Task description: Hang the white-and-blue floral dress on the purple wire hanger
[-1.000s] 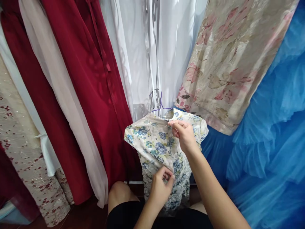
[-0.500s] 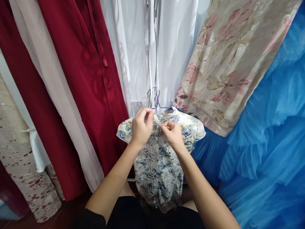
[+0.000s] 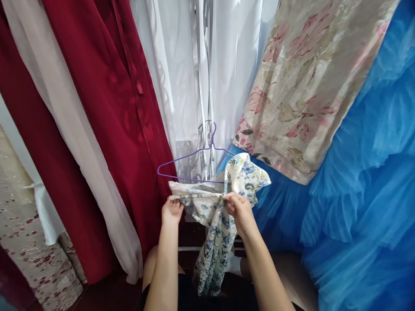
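Observation:
A white floral dress (image 3: 212, 242) with blue and green print hangs half off a purple wire hanger (image 3: 181, 156). Its right shoulder still sits over the hanger, while the hanger's left arm is bare. My left hand (image 3: 173, 211) is closed on the garment's left shoulder edge, stretched out below the hanger. With finger and thumb, my right hand (image 3: 239, 207) pinches the neckline near the middle. Below my hands the lower part of the dress falls in gathered folds.
Behind hang white drapes (image 3: 181, 77) with strips where the hanger's hook is. Dark red cloth (image 3: 97, 108) and a pale pink panel (image 3: 58, 86) hang left. To the right are a beige floral fabric (image 3: 301, 95) and blue ruffled tulle (image 3: 366, 181).
The dress's left shoulder has come off the hanger, baring its left arm. My left hand has moved left and down, and my right hand slightly down, both with the cloth.

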`<action>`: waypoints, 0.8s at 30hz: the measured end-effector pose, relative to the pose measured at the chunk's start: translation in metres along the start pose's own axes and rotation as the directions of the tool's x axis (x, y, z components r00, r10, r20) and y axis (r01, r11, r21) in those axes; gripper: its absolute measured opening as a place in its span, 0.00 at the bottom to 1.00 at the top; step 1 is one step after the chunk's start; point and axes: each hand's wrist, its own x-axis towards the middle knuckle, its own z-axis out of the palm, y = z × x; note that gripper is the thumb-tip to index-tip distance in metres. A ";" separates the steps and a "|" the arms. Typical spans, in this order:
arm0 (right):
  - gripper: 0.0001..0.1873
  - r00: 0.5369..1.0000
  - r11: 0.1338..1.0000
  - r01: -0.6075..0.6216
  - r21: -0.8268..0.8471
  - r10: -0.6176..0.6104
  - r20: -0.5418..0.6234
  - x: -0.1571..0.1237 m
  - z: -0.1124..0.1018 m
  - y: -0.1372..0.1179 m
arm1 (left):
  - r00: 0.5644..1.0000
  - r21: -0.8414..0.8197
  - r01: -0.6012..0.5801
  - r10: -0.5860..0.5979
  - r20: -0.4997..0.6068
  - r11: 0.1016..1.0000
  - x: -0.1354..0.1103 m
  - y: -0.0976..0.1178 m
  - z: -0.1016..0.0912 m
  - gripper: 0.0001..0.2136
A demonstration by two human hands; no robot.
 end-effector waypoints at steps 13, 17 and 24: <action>0.09 0.822 0.982 0.176 0.067 -0.109 -0.560 -0.036 -0.061 0.035 | 0.816 0.085 -0.081 0.017 0.577 0.993 -0.135 -0.069 0.032 0.11; 0.09 0.989 0.991 -0.095 0.094 0.105 -0.103 -0.053 -0.019 0.032 | 0.645 0.314 -0.441 0.053 0.763 0.841 -0.167 -0.057 0.038 0.10; 0.15 0.733 0.776 -0.626 0.082 0.549 0.402 -0.082 -0.013 0.021 | 0.688 0.529 -0.558 0.001 0.725 0.639 -0.141 -0.036 0.018 0.11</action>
